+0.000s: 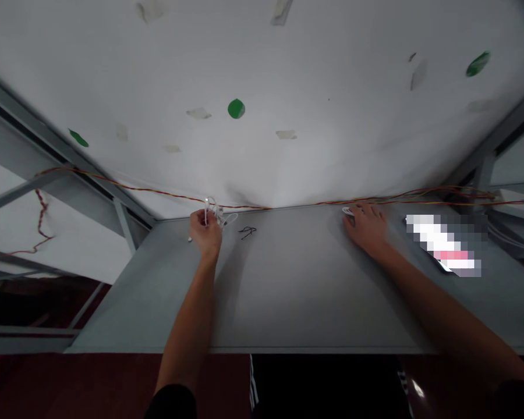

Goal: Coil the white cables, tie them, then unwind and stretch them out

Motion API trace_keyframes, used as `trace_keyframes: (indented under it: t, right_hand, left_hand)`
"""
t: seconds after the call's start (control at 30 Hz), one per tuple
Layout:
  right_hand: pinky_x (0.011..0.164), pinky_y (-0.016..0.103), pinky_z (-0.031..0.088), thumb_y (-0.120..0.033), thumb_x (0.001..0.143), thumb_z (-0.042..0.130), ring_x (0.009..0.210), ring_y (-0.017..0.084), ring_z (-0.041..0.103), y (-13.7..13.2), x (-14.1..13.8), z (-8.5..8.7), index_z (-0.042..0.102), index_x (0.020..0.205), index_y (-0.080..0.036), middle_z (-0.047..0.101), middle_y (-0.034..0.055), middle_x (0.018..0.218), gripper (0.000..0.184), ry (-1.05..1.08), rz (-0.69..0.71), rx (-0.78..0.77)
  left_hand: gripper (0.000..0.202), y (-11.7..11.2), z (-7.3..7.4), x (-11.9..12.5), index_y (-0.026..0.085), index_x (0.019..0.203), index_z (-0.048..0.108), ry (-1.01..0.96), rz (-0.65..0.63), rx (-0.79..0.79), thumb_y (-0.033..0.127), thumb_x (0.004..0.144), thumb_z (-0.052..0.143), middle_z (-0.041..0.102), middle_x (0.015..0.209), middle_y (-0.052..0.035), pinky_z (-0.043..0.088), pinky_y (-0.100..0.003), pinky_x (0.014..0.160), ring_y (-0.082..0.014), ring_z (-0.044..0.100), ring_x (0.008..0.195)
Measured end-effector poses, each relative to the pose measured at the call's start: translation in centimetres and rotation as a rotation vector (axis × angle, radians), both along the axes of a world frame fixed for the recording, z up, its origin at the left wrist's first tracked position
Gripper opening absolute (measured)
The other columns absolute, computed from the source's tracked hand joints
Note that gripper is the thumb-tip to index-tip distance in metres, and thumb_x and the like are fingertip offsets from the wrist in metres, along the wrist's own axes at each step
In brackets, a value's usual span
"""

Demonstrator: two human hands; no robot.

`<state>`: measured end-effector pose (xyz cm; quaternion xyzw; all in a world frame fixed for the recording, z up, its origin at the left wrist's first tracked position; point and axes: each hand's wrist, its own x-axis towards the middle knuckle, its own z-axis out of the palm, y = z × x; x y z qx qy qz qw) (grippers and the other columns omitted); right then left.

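Note:
My left hand (206, 231) is closed on a white cable (220, 215), held in a loose tangle above the back left of the grey shelf (288, 279). Its loops stick out past my fingers, and a small white end shows below the hand. A few thin black ties (247, 231) lie on the shelf just to the right. Near the back edge, my right hand (369, 230) rests palm down with bent fingers over a second white coiled cable (347, 212). Only a small loop of that coil shows beside the thumb; the hand covers the rest.
A lit phone (443, 247), blurred out, lies right of my right hand. Red and yellow twisted wires (157, 191) run along the back. Behind stands a white panel (279, 75) with green stickers and tape bits. Grey metal frame bars (124, 221) flank the shelf.

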<state>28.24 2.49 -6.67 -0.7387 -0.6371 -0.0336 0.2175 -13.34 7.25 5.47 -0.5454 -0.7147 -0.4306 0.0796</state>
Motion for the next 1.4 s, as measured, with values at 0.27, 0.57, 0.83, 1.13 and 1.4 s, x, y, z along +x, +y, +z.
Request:
trace_keyframes:
  t: [0.27, 0.57, 0.83, 1.13, 1.4]
  right_hand:
    - [0.095, 0.046, 0.037, -0.038, 0.096, 0.048, 0.116, 0.034, 0.055, 0.2, 0.1, -0.5, 0.068, 0.124, -0.018, 0.060, 0.0163, 0.135, 0.039, -0.011, 0.015, 0.009]
    - [0.097, 0.048, 0.037, -0.039, 0.096, 0.047, 0.119, 0.036, 0.054, 0.2, 0.1, -0.5, 0.067, 0.127, -0.019, 0.059, 0.0175, 0.137, 0.041, 0.027, 0.030, -0.006]
    - [0.096, 0.047, 0.039, -0.039, 0.096, 0.049, 0.118, 0.035, 0.056, 0.3, 0.2, -0.9, 0.067, 0.126, -0.019, 0.059, 0.0163, 0.137, 0.041, 0.008, 0.027, 0.004]
    - [0.095, 0.044, 0.039, -0.039, 0.096, 0.051, 0.117, 0.033, 0.056, 0.2, 0.2, -0.5, 0.067, 0.127, -0.017, 0.059, 0.0159, 0.137, 0.041, -0.001, 0.027, -0.017]
    - [0.096, 0.046, 0.040, -0.040, 0.097, 0.049, 0.119, 0.034, 0.055, 0.2, 0.1, -0.6, 0.066, 0.128, -0.018, 0.058, 0.0160, 0.139, 0.042, -0.011, 0.026, -0.021]
  left_hand:
    - [0.026, 0.2, -0.8, -1.4, 0.020, 0.109, 0.069, 0.287, -0.131, -0.220, 0.033, 0.092, 0.056, 0.072, 0.109, -0.0122, 0.050, -0.038, 0.094, -0.0259, 0.068, 0.099]
    - [0.032, 1.1, -0.5, -4.0, 0.017, 0.110, 0.070, 0.266, -0.079, -0.226, 0.033, 0.090, 0.052, 0.073, 0.107, -0.0121, 0.051, -0.037, 0.093, -0.0241, 0.069, 0.094]
    - [0.033, 1.6, -1.3, -7.6, 0.018, 0.102, 0.076, 0.447, -0.159, -0.588, 0.041, 0.081, 0.066, 0.074, 0.099, -0.0133, 0.051, -0.040, 0.094, -0.0306, 0.069, 0.098]
    - [0.024, 1.5, -0.2, -8.1, 0.017, 0.096, 0.075, 0.321, -0.038, -0.455, 0.026, 0.085, 0.055, 0.076, 0.091, -0.0092, 0.052, -0.038, 0.090, -0.0256, 0.071, 0.083]
    - [0.034, 0.3, 0.4, -6.7, 0.018, 0.110, 0.073, 0.510, -0.087, -0.401, 0.038, 0.094, 0.051, 0.071, 0.116, -0.0138, 0.049, -0.040, 0.094, -0.0302, 0.065, 0.108]
